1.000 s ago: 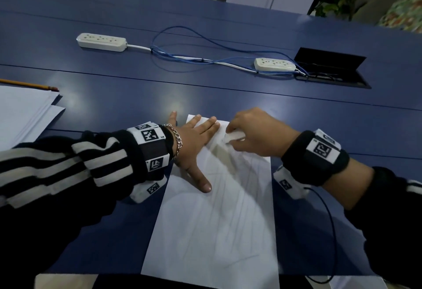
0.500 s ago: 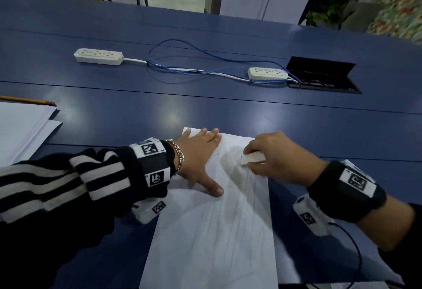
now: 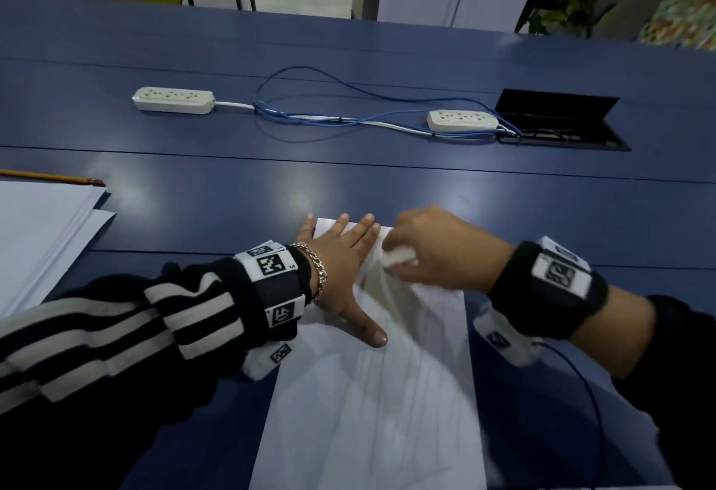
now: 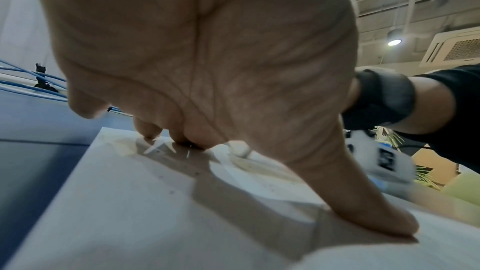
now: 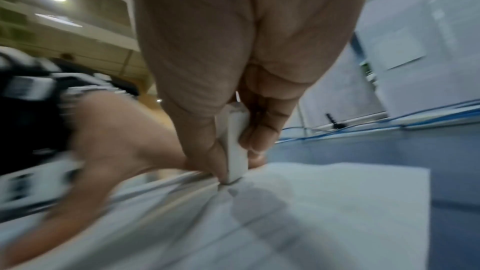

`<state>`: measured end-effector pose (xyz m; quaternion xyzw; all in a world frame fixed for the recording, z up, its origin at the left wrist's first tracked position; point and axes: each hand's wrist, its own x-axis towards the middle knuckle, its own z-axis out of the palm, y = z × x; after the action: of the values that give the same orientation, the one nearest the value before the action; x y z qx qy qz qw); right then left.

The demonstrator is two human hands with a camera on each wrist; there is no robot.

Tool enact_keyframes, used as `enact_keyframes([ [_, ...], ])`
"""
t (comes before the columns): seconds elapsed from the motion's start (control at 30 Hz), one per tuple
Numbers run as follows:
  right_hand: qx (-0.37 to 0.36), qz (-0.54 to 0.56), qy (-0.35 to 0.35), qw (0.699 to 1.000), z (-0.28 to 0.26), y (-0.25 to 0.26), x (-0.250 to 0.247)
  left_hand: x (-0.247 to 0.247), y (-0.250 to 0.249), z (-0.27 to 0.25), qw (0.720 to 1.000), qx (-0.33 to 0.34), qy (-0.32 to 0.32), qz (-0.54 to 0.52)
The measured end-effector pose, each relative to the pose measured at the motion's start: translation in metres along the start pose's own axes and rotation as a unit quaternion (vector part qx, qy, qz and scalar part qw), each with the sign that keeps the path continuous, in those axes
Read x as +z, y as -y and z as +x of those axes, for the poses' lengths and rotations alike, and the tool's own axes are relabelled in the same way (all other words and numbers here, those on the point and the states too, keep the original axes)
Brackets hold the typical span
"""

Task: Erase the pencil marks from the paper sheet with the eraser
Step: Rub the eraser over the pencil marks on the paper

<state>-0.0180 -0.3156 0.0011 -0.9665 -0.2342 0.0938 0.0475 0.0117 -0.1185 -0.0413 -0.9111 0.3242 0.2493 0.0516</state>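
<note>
From the head view, the left hand (image 3: pixel 341 268) lay flat on the far end of the paper sheet (image 3: pixel 372 404), fingers straight and spread, thumb stretched toward the person. Just right of it, the right hand (image 3: pixel 438 249) curled around the white eraser (image 3: pixel 397 257), pressed to the sheet.

The left wrist view showed the palm (image 4: pixel 202 59) raised, fingertips (image 4: pixel 148 130) and thumb planted on the sheet.

The right wrist view, blurred, showed thumb and fingers (image 5: pixel 262 130) pinching the eraser (image 5: pixel 235 147) upright, its lower end touching the sheet (image 5: pixel 324 202).
</note>
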Motion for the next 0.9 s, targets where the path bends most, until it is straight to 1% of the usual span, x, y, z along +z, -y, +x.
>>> enact_keyframes([
  [0.07, -0.067, 0.007, 0.055, 0.996, -0.019, 0.02, 0.004, 0.001, -0.001, 0.001, 1.0, -0.005, -0.001, 0.005],
  [0.1, -0.085, 0.003, 0.077, 0.993, -0.021, 0.022, 0.004, 0.001, -0.001, 0.001, 1.0, -0.005, -0.003, 0.007],
  [0.13, -0.083, -0.003, 0.084, 0.993, -0.018, 0.018, 0.002, 0.002, 0.0, 0.002, 1.0, -0.004, -0.003, 0.005],
  [0.17, -0.064, -0.006, 0.07, 0.995, -0.01, 0.009, 0.0, 0.002, 0.0, 0.003, 1.0, -0.001, 0.0, 0.002],
  [0.23, -0.005, -0.014, 0.015, 1.0, 0.005, -0.011, -0.004, 0.001, 0.001, 0.002, 1.0, -0.001, 0.004, -0.002],
  [0.27, 0.021, -0.014, -0.001, 1.0, 0.009, -0.016, -0.004, 0.0, 0.001, 0.002, 1.0, -0.003, 0.008, -0.002],
  [0.3, 0.024, -0.02, -0.009, 0.999, 0.008, -0.015, 0.0, -0.001, 0.0, 0.001, 1.0, -0.005, 0.011, 0.001],
  [0.33, 0.01, -0.026, -0.008, 1.0, 0.004, -0.008, 0.002, -0.003, -0.001, 0.001, 1.0, -0.008, 0.014, 0.008],
  [0.37, -0.022, -0.023, 0.007, 0.999, -0.003, 0.005, 0.004, -0.004, -0.002, 0.002, 1.0, -0.011, 0.015, 0.014],
  [0.43, -0.093, 0.003, 0.072, 0.993, -0.02, 0.025, 0.008, -0.005, -0.005, 0.001, 1.0, -0.014, 0.014, 0.021],
  [0.47, -0.103, 0.003, 0.098, 0.99, -0.022, 0.026, 0.005, -0.005, -0.005, 0.001, 1.0, -0.015, 0.011, 0.023],
  [0.5, -0.093, 0.0, 0.098, 0.991, -0.018, 0.021, 0.002, -0.004, -0.005, 0.001, 1.0, -0.016, 0.011, 0.023],
  [0.6, 0.008, -0.014, 0.014, 1.0, 0.004, -0.008, -0.007, -0.005, -0.004, 0.001, 1.0, -0.016, 0.016, 0.018],
  [0.63, 0.035, -0.021, -0.007, 0.999, 0.006, -0.012, -0.006, -0.005, -0.004, 0.0, 1.0, -0.017, 0.018, 0.018],
  [0.67, 0.047, -0.032, -0.02, 0.998, 0.006, -0.011, -0.003, -0.005, -0.004, 0.0, 0.999, -0.018, 0.019, 0.019],
  [0.7, 0.042, -0.046, -0.024, 0.998, 0.001, -0.002, 0.001, -0.005, -0.004, 0.0, 0.999, -0.019, 0.019, 0.021],
  [0.73, 0.022, -0.053, -0.021, 0.998, -0.007, 0.011, 0.006, -0.005, -0.004, 0.0, 0.999, -0.02, 0.018, 0.023],
  [0.8, -0.031, -0.037, 0.008, 0.999, -0.027, 0.034, 0.017, -0.004, -0.005, 0.002, 0.999, -0.019, 0.011, 0.027],
  [0.83, -0.045, -0.023, 0.023, 0.998, -0.032, 0.038, 0.018, -0.004, -0.005, 0.002, 0.999, -0.019, 0.007, 0.029],
  [0.87, -0.042, -0.006, 0.026, 0.999, -0.034, 0.037, 0.016, -0.003, -0.004, 0.002, 0.999, -0.017, 0.007, 0.026],
  [0.9, -0.022, 0.012, 0.011, 1.0, -0.033, 0.029, 0.012, -0.003, -0.004, 0.002, 1.0, -0.013, 0.008, 0.021],
])
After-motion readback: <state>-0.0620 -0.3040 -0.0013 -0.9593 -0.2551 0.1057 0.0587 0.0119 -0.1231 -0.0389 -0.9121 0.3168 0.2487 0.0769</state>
